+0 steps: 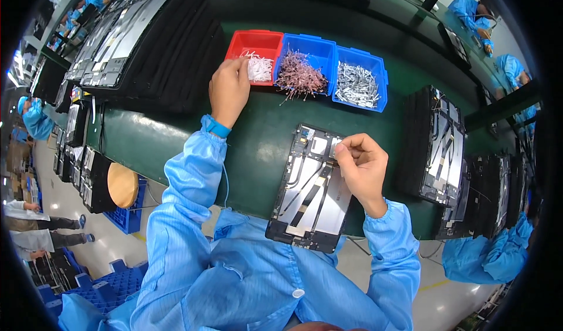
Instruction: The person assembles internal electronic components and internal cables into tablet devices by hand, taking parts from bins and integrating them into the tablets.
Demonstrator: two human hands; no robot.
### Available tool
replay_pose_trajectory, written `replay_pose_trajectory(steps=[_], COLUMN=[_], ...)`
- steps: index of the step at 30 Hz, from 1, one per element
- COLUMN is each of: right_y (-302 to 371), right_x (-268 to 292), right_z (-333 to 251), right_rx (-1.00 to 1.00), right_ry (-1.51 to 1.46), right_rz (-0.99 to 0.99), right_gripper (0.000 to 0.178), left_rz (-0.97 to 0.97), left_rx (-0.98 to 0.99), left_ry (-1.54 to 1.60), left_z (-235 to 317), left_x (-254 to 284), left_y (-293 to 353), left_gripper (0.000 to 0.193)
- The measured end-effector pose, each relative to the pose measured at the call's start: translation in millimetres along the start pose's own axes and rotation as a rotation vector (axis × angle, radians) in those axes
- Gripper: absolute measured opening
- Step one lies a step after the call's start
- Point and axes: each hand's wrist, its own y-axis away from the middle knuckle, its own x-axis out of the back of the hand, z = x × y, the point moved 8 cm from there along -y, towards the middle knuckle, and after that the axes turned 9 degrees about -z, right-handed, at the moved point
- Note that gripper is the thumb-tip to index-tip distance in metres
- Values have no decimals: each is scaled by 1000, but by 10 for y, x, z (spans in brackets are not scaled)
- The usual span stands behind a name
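Observation:
A tablet with its back off (311, 190) lies at the bench's near edge, its metal plate, black ribbon cables and circuit board showing. Over its upper right corner, my right hand (362, 165) is closed in a pinch, thumb against forefinger; whatever is between them is too small to make out. My left hand (230, 90), with a blue strap (216, 125) and thin cord at the wrist, reaches to the left side of a red bin (254, 36) of small white strips (260, 68). Its fingers are drawn together at the strips, and their tips are partly hidden.
Beside the red bin stand two blue bins, one with thin pinkish-brown wired parts (301, 74), one with silvery pieces (356, 85). Tall tablet stacks with black trays rise at left (126, 37) and right (444, 149). Other people in blue work beyond the bench (469, 14).

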Motion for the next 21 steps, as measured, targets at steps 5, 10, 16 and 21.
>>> replay_pose_trajectory(steps=[5,10,16,21], right_y=[123,377,406,546], right_x=[187,204,106,287], right_z=[99,322,356,366], right_rx=[-79,-135,10,-94], right_ry=[-46,-69,56,109], right_rz=[51,55,104,208], right_gripper=[7,7,8,7], left_rz=[-237,-1002,-1007,-1060], left_rx=[6,296,739,754], left_ry=[-63,362,908,1185], left_z=[350,702,783,1054], left_x=[8,-178,-279,-606], left_y=[424,1374,1650,1901], left_gripper=[20,54,57,35])
